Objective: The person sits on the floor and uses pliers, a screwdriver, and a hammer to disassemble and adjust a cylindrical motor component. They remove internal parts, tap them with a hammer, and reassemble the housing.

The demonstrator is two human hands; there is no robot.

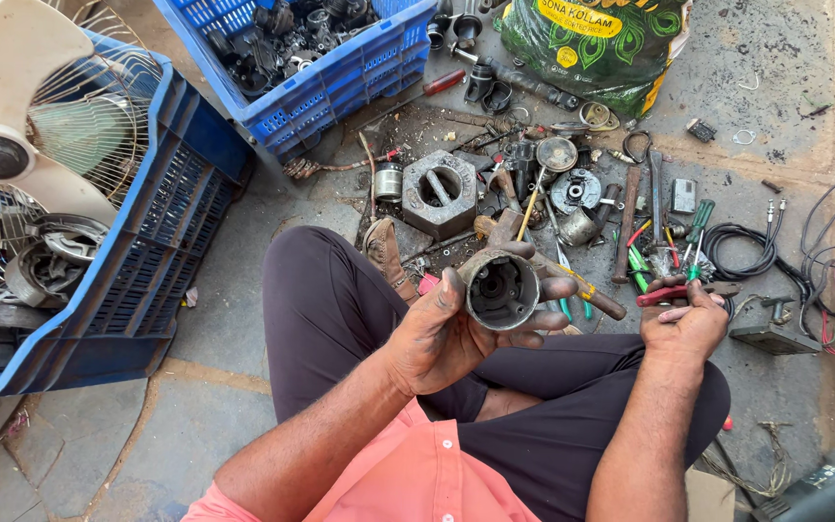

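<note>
I sit cross-legged on a stone floor. My left hand [442, 333] grips a round grey metal motor housing [501, 288] with its open end facing up, held above my knee. My right hand [688, 324] reaches to the right and closes on a pair of red-handled pliers [664, 293] that lie among the tools on the floor. Just beyond it lie green-handled screwdrivers [696, 232] and a wooden-handled hammer [627, 227].
A hexagonal metal casting [439, 190], small motor parts and a sandal [384, 253] lie ahead. A blue crate [331, 82] of parts stands behind them, another blue crate [161, 222] with fan blades at left. A green sack [596, 39], black cables [756, 246] and a power tool [828, 488] sit to the right.
</note>
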